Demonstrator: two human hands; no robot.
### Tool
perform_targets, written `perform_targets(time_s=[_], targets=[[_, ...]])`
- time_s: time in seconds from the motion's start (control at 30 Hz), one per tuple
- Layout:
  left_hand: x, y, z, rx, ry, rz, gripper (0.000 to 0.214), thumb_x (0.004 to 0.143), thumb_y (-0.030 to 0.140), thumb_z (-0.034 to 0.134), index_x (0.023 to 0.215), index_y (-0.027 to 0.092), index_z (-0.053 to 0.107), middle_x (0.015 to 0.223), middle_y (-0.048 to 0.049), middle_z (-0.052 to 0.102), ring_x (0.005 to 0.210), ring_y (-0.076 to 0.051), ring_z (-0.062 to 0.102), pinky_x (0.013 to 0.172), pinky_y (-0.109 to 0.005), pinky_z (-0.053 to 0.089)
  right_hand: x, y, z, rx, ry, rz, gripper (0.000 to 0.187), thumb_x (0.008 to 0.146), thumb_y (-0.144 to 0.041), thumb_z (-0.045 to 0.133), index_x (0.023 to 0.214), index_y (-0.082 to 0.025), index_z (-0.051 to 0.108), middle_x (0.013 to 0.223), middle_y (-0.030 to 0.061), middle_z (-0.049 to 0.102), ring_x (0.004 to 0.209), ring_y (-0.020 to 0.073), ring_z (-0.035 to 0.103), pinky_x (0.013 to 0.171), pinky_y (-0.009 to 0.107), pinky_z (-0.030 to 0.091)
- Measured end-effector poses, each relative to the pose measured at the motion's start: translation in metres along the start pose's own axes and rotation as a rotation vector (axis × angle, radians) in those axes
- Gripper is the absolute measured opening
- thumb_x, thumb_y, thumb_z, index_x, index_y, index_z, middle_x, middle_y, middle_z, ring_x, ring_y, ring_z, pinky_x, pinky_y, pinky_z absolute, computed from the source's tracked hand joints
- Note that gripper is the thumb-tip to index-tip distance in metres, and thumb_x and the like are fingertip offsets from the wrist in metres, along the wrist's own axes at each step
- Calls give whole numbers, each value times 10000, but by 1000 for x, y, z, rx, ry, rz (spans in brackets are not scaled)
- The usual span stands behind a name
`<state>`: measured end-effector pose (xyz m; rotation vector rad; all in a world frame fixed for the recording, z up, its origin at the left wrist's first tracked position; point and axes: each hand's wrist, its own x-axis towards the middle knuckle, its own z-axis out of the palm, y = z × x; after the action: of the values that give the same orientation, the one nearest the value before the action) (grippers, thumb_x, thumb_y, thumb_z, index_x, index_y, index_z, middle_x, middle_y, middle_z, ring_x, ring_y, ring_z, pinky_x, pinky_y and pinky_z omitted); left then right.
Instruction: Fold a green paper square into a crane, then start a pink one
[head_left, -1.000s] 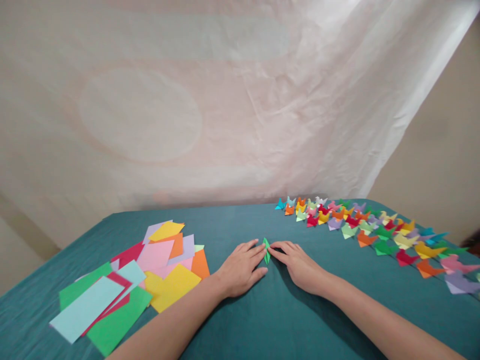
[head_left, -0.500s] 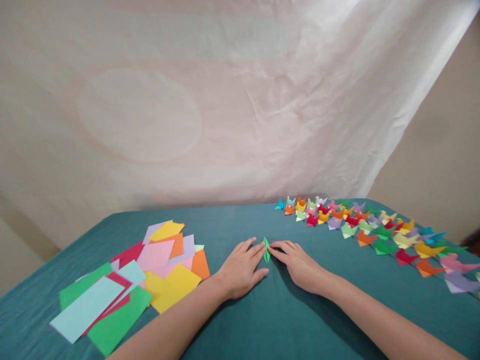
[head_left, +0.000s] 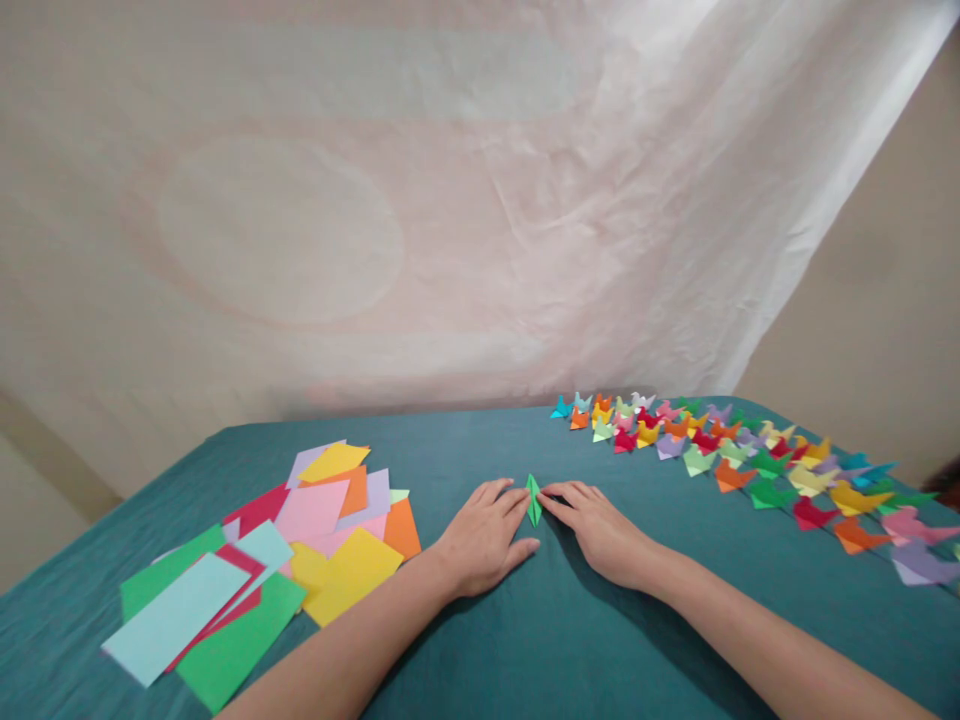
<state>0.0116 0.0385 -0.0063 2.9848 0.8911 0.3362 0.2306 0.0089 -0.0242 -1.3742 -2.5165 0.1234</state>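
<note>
A small piece of folded green paper [head_left: 533,500], a narrow pointed diamond with a crease down its middle, lies on the teal cloth between my hands. My left hand [head_left: 486,535] rests palm down on its left, open, thumb held apart and fingertips touching the paper's left edge. From the other side, my right hand [head_left: 592,528] has its thumb and finger closed at the paper's right edge. The right fingertips partly cover that edge.
On the left lies a loose pile of coloured paper sheets [head_left: 360,575]. Rows of small folded paper birds [head_left: 772,495] in many colours stand along the right side. Behind the teal-covered table [head_left: 465,660] hangs a pale sheet [head_left: 450,220].
Nothing plainly moves. Both hands keep their places at the folded green paper, and the view shifts very slightly.
</note>
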Motion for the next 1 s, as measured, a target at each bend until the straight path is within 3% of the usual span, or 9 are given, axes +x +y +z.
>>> perform_targets(time_s=[1.0], targets=[[6, 1, -3, 13, 51, -5, 407, 896, 443, 410, 1197, 182, 495, 1155, -93, 511, 1206, -258, 362, 1031, -420, 285, 4, -6, -6, -83, -69, -1, 570, 798, -48, 389, 1341, -222, 396, 1239, 110, 476, 1124, 230, 385, 907, 372, 323]])
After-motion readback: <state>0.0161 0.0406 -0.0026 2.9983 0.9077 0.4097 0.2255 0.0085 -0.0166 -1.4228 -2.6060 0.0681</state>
